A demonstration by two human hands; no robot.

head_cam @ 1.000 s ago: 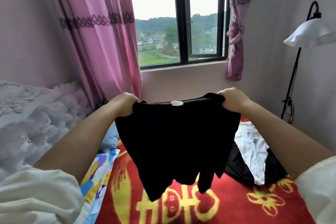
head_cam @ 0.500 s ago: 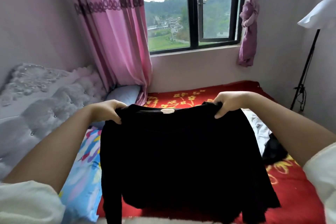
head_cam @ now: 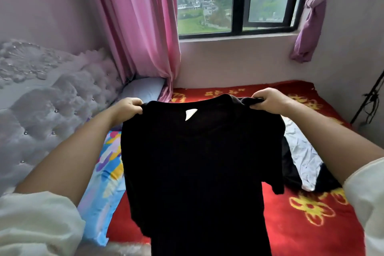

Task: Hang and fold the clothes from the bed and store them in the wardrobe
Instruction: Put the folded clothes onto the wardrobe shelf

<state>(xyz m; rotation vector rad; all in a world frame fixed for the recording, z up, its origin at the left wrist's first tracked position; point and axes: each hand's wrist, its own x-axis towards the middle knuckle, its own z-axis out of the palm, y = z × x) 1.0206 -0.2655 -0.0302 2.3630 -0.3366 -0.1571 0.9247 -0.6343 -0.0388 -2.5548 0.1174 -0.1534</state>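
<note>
A black T-shirt (head_cam: 197,172) with a white neck label hangs spread out in front of me over the bed. My left hand (head_cam: 128,107) is shut on its left shoulder. On the other shoulder my right hand (head_cam: 268,100) grips the fabric the same way. The shirt's lower part runs out of the frame at the bottom. To the right on the red bedspread (head_cam: 311,224) lie a white garment (head_cam: 301,151) and a black garment (head_cam: 291,172), partly hidden behind the shirt.
A colourful pillow (head_cam: 104,183) and a grey pillow (head_cam: 143,91) lie at the bed's left, against a tufted grey headboard (head_cam: 52,100). Pink curtains (head_cam: 137,27) flank the window (head_cam: 234,0). A black lamp stand (head_cam: 369,100) rises at the right wall.
My view tipped down towards the bed. The shirt was lowered with both hands and now hangs longer and flatter, its neck label facing me.
</note>
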